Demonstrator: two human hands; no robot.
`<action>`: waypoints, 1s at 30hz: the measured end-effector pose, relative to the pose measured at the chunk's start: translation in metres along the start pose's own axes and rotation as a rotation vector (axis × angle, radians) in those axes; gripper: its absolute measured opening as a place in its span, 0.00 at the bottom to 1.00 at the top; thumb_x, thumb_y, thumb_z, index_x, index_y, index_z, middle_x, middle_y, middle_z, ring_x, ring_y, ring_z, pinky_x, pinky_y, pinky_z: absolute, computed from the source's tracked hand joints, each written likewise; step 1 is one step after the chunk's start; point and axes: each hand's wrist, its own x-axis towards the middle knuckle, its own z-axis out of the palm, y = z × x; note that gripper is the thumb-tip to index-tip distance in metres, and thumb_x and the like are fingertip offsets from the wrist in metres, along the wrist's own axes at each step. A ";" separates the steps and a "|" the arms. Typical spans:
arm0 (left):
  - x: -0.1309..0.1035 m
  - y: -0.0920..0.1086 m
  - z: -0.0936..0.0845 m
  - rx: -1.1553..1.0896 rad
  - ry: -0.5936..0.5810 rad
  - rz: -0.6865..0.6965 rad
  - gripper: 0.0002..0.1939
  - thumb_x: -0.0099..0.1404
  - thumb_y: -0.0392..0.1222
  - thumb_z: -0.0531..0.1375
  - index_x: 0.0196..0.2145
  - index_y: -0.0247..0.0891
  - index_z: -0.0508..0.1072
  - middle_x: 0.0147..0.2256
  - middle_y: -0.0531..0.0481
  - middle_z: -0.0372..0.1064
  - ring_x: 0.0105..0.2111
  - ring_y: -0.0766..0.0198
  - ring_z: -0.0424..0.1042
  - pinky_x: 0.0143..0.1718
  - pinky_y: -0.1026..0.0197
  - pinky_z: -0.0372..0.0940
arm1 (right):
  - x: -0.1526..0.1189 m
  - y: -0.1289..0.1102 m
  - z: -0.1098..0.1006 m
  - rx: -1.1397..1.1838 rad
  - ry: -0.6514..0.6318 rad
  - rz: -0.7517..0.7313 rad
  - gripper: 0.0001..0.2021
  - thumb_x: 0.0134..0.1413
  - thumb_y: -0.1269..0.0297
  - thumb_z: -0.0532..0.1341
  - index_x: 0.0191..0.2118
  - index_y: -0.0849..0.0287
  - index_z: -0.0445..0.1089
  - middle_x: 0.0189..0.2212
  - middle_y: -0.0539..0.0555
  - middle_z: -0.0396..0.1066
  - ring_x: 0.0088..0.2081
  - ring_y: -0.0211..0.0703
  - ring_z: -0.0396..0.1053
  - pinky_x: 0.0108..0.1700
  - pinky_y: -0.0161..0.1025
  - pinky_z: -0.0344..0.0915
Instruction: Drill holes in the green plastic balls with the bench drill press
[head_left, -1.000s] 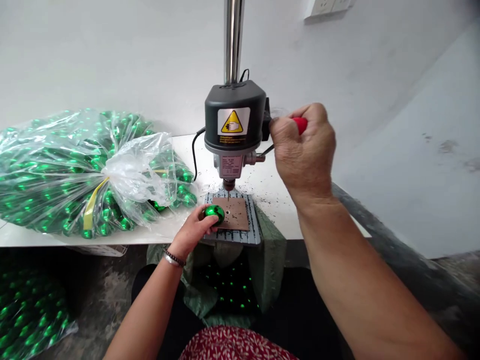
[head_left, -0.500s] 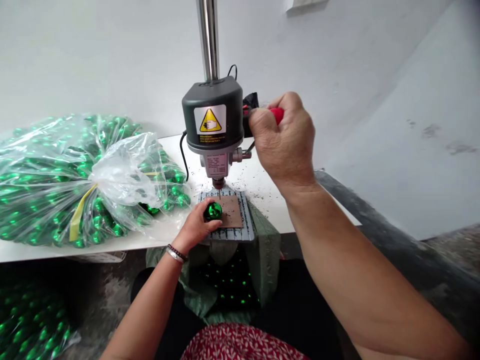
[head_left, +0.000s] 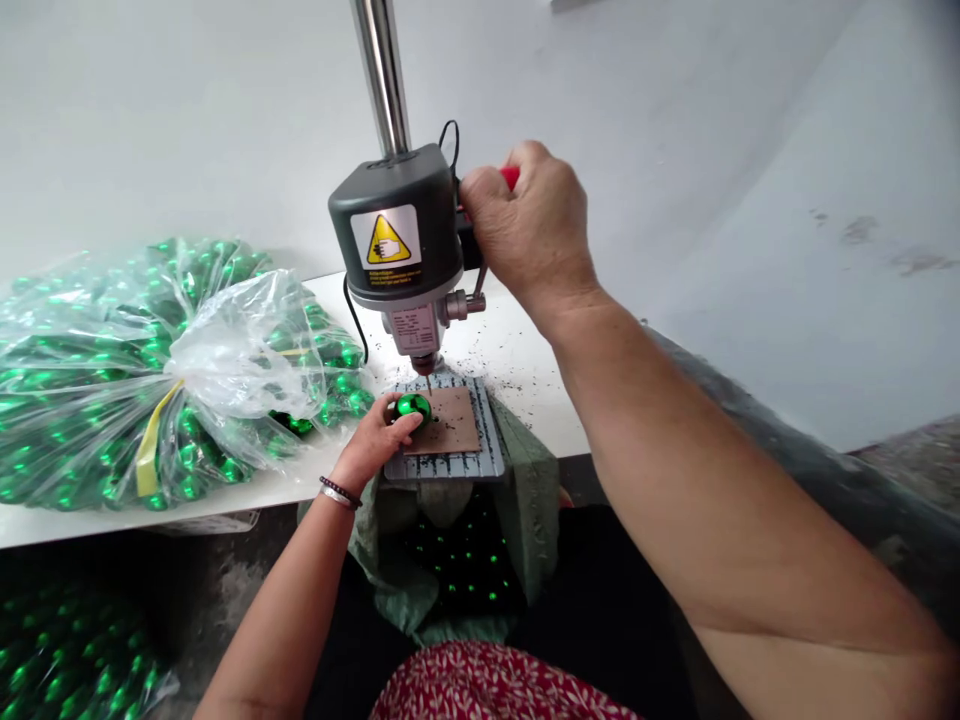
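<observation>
A shiny green ball [head_left: 412, 407] is pinched between the thumb and fingers of my left hand [head_left: 384, 428], over the left part of a brown board [head_left: 454, 425]. That board lies on the slotted grey base plate [head_left: 491, 440] of a small drill press [head_left: 397, 220]. The thin drill bit [head_left: 430, 384] points down close to the ball's upper right; I cannot tell whether they touch. Up beside the motor housing, my right hand [head_left: 532, 225] is wrapped round the red-gripped lever [head_left: 510, 177].
A large clear bag of green balls [head_left: 90, 370] fills the left of the white table [head_left: 536, 400]. Dark shavings lie round the base. An open green sack [head_left: 536, 500] with more balls hangs below the plate. Another bag of balls [head_left: 75, 640] is at lower left.
The view has shifted, moving the drill press slightly left in the picture. My left hand has turned the ball a little. My right hand still grips the lever, which appears slightly higher.
</observation>
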 end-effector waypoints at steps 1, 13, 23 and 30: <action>0.001 0.000 0.001 0.003 -0.005 0.006 0.31 0.55 0.51 0.67 0.53 0.36 0.67 0.35 0.53 0.70 0.24 0.72 0.68 0.23 0.68 0.60 | -0.001 0.000 0.000 0.005 -0.003 -0.002 0.18 0.62 0.59 0.56 0.24 0.58 0.49 0.22 0.46 0.50 0.27 0.32 0.44 0.36 0.37 0.47; 0.007 0.003 0.009 0.331 0.069 0.165 0.27 0.55 0.43 0.67 0.53 0.37 0.71 0.45 0.46 0.74 0.38 0.62 0.71 0.44 0.59 0.67 | -0.002 0.000 -0.002 0.064 -0.026 -0.006 0.17 0.62 0.60 0.55 0.25 0.57 0.48 0.23 0.45 0.51 0.28 0.32 0.44 0.36 0.35 0.45; 0.014 0.013 0.021 0.344 -0.031 0.152 0.35 0.50 0.40 0.70 0.58 0.37 0.72 0.40 0.49 0.76 0.36 0.62 0.71 0.44 0.59 0.67 | -0.003 -0.003 -0.004 0.078 -0.023 0.010 0.18 0.62 0.61 0.56 0.24 0.58 0.48 0.22 0.45 0.49 0.27 0.31 0.44 0.36 0.35 0.46; 0.015 0.013 0.021 0.320 -0.073 0.086 0.38 0.50 0.42 0.70 0.60 0.38 0.71 0.36 0.53 0.74 0.33 0.63 0.70 0.40 0.61 0.67 | -0.006 -0.001 -0.007 0.117 -0.055 -0.005 0.19 0.61 0.63 0.57 0.24 0.58 0.48 0.21 0.45 0.46 0.27 0.31 0.43 0.35 0.36 0.46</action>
